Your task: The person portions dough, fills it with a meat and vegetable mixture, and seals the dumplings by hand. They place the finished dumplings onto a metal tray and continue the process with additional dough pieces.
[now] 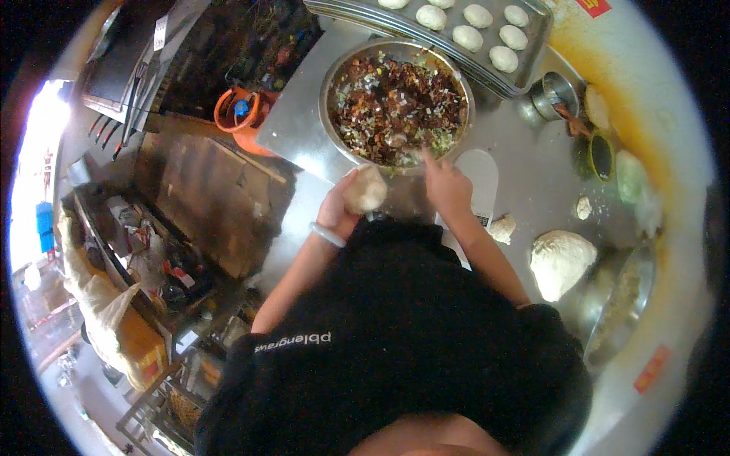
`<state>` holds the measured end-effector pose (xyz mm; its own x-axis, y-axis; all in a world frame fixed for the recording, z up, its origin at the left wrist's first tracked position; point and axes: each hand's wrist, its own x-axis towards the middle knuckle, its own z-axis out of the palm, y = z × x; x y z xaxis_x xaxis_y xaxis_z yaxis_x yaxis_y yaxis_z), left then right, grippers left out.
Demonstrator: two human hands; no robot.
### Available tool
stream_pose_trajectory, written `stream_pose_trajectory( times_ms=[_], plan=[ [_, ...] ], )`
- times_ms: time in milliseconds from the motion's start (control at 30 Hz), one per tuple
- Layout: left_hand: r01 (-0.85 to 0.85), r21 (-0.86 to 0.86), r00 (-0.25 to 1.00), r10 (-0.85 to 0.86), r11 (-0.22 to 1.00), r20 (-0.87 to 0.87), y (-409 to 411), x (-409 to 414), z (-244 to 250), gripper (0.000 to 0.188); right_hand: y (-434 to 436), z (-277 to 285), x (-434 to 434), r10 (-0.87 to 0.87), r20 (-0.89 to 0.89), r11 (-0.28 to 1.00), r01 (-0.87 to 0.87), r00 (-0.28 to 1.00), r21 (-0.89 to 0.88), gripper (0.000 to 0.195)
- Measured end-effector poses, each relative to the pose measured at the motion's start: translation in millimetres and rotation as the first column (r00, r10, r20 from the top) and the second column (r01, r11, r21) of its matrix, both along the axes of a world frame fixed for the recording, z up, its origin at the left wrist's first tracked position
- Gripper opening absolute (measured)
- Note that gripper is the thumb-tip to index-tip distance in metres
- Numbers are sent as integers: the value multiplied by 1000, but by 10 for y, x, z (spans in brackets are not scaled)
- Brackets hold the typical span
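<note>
My left hand (337,206), with a pale bangle at its wrist, holds a flattened round of pale dough (365,190) just below a large steel bowl (326,108). A dark, chopped filling with white and green bits (399,102) fills the bowl. My right hand (449,185) is at the bowl's near rim, one finger reaching towards the filling; whether it holds a tool cannot be seen. A white kitchen scale (480,171) lies partly under my right arm. Beside that forearm sits a small dough scrap (503,229), and farther right a large dough lump (562,262).
Stacked metal trays (527,77) with several dough rounds stand behind the bowl. At right are a steel cup (556,94), a green-rimmed container (601,157), a small dough bit (583,207) and another steel bowl (624,308). An orange gas cylinder (248,134) stands left of the table.
</note>
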<state>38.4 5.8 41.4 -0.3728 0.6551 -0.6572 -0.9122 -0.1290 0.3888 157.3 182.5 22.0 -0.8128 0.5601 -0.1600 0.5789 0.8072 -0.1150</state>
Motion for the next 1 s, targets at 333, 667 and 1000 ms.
stream_pose_trajectory(
  times_ms=[333,667,1000],
  plan=[
    [-58,20,998,58,998,18,-31,-38,-75,36,73,248,34,16,-61,990,-25,998,-137,45],
    [-22,-26,999,21,999,-30,-36,-42,-195,37,99,355,-153,33,-83,999,-35,996,-19,44],
    [-16,9,1000,15,1000,23,22,-62,-225,36,304,338,-19,129,-3,991,-129,992,-30,42]
  ],
)
